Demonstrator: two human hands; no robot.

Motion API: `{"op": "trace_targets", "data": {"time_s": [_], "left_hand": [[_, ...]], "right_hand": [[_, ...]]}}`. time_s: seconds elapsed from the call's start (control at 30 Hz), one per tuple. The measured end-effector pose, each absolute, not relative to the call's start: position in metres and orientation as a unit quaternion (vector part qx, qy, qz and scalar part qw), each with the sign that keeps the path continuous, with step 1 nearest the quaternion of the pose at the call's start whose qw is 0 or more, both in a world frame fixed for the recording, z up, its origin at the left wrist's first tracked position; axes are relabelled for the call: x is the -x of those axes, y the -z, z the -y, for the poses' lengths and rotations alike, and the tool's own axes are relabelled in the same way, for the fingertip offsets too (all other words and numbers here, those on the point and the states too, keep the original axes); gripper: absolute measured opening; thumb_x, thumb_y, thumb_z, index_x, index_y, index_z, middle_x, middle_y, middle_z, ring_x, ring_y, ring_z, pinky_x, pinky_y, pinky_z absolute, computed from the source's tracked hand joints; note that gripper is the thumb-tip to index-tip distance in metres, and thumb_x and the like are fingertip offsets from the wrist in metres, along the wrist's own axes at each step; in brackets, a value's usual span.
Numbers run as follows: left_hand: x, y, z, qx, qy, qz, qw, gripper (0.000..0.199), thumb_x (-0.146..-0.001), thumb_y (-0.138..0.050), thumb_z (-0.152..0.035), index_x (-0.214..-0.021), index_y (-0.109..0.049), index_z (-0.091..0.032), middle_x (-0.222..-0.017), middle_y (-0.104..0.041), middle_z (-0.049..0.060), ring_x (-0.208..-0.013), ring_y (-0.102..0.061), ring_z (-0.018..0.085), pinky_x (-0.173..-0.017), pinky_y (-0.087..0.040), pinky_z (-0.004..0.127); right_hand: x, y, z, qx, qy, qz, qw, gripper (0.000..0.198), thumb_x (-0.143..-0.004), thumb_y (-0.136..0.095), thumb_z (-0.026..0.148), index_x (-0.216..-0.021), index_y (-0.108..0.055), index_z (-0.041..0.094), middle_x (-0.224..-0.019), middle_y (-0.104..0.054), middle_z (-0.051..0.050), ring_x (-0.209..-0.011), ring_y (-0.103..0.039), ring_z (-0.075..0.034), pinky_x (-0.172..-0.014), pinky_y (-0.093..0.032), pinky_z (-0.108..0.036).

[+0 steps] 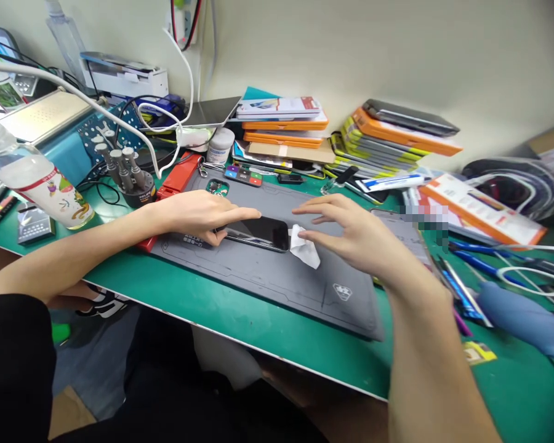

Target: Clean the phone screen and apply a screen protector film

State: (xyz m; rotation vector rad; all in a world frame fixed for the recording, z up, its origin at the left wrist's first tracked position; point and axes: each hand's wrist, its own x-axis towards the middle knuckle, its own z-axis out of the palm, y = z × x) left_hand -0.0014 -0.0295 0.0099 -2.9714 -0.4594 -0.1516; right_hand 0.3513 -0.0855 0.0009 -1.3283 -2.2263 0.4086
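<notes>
A smartphone [274,232] with a dark screen lies on a grey work mat [268,280]. My left hand [203,215] is at the phone's left end, its index finger stretched over the top edge and the thumb and other fingers curled at the near side, gripping it. To the right, my right hand [344,231] hovers with fingers and thumb spread. A crumpled white wipe [305,249] sits beside the phone's right end; the right thumb tip overlaps its top edge, and I cannot tell whether they touch.
Screwdrivers in a round holder [136,181] and a bottle [50,187] stand left on the green table [240,314]. Stacked boxes [281,123] line the wall. Blue-handled pliers [477,258] and a blue air blower [521,317] lie right. A white cable [106,114] crosses the left side.
</notes>
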Motion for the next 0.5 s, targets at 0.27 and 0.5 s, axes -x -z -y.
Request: {"op": "trace_targets", "data": {"time_s": [0.27, 0.5], "left_hand": [[0.002, -0.012, 0.03, 0.987, 0.057, 0.146, 0.028, 0.077, -0.091, -0.072, -0.013, -0.165, -0.05, -0.019, -0.118, -0.084, 0.01, -0.097, -0.078, 0.023, -0.075, -0.052, 0.029], [0.001, -0.012, 0.031, 0.986, 0.043, 0.157, 0.028, 0.077, -0.092, -0.07, -0.015, -0.166, -0.048, -0.02, -0.117, -0.085, 0.01, -0.095, -0.078, 0.022, -0.075, -0.053, 0.029]], "right_hand": [[-0.354, 0.006, 0.083, 0.511, -0.214, 0.821, 0.138, 0.033, -0.099, -0.068, 0.058, -0.098, -0.079, 0.027, -0.09, -0.082, -0.007, -0.079, -0.078, -0.028, -0.072, -0.061, -0.043], [-0.33, 0.0, 0.095, 0.512, -0.141, 0.818, 0.22, 0.025, -0.106, -0.06, 0.043, -0.107, -0.08, 0.027, -0.095, -0.083, -0.005, -0.075, -0.075, -0.025, -0.072, -0.058, -0.041]]}}
